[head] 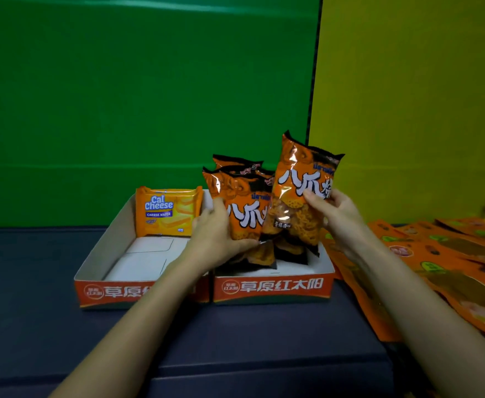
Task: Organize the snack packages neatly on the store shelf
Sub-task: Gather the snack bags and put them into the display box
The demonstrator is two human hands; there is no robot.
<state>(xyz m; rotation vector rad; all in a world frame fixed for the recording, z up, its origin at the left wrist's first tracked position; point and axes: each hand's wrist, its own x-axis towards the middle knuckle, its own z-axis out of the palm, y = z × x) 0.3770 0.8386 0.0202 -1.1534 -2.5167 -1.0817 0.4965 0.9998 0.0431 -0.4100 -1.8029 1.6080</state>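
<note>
The raised snack bag is upright above the right tray, in front of and partly over the bags already standing there. The right hand pinches its right edge, thumb on the front and fingers behind. The left hand is curled round the left side of the front standing bag, with more bags of the same kind behind it.

The step looks like seating the raised bag in the row. To do it well, I would use the left hand to tip the standing bags back and open a gap. The bag then goes in bottom seal first, face forward, with its top edge level with its neighbours. The bags are puffy and slick, so they may topple if released too early.

The bags show large white characters "八爪"; a third is cut off by the thumb. Blue script sits above them, and the small print lower down is unreadable.

The right tray's front reads "草原红太阳". The left tray shows "草原" before the arm covers it. At its back stands a "Cal Cheese" "CHEESE WAFER" pack.

Flat orange pouches lie on the tabletop to the right.
</note>
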